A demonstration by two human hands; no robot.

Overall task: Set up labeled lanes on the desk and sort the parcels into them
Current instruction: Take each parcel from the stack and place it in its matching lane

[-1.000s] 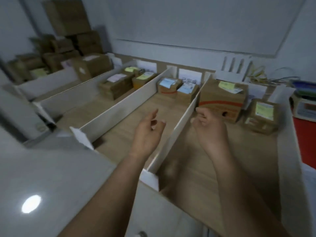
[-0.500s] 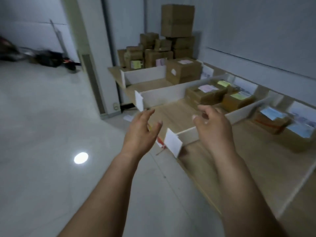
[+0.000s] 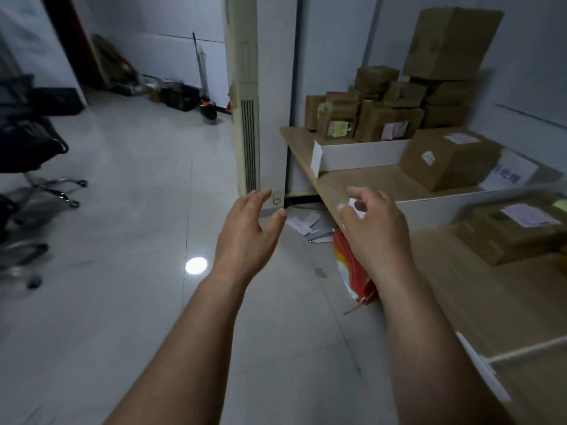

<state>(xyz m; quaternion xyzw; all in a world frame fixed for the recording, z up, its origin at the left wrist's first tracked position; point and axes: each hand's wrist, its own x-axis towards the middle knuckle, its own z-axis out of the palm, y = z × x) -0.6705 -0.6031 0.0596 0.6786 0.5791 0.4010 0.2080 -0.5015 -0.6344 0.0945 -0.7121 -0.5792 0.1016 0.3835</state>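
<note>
Pale wood tabletop (image 3: 362, 182) along the right wall, glossy grey tile floor (image 3: 122, 240) left of it; white card dividers (image 3: 362, 153) mark lanes, parcels (image 3: 389, 118) stacked at the far end, one large box (image 3: 448, 157) in the next lane. Left hand (image 3: 245, 237) and right hand (image 3: 374, 237) raised near the tabletop edge, each grip wide, holding nothing; papers (image 3: 303, 223) and a red-yellow bag (image 3: 352, 271) on the floor beneath. Lane sheet (image 3: 506, 174) writing too blurred to read.

Pale glossy tile floor (image 3: 122, 302), one round light glare (image 3: 195, 265) on it. White walls (image 3: 171, 53). Tall cream standing unit (image 3: 247, 124) with vent slats. Black office chair (image 3: 27, 139) at left. Dark clutter (image 3: 181, 98) along far wall.
</note>
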